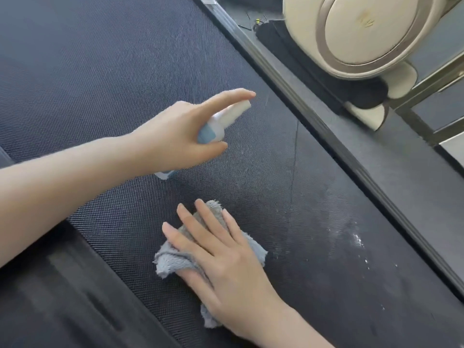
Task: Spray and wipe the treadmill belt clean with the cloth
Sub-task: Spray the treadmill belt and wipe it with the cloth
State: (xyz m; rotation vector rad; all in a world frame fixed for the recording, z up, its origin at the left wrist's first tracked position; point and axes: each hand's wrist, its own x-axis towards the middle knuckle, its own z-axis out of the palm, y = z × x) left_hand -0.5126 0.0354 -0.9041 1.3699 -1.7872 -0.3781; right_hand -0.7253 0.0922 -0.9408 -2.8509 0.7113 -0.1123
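The dark textured treadmill belt [105, 79] fills most of the head view, running from upper left to lower right. My left hand [175, 136] grips a small white spray bottle [218, 124] with a blue label above the belt, forefinger laid along its nozzle top, which points right. Nearer to me, my right hand [221, 252] presses flat with straight fingers on a crumpled grey cloth [170, 259] lying on the belt. Wet droplets and white specks [356, 239] glisten on the belt to the right of the cloth.
A black side rail [313, 116] borders the belt on the right, and another dark rail [62, 297] lies at the lower left. Beyond the right rail stands a cream round machine housing [364, 33] on a dark floor mat, with a metal frame [431, 81] beside it.
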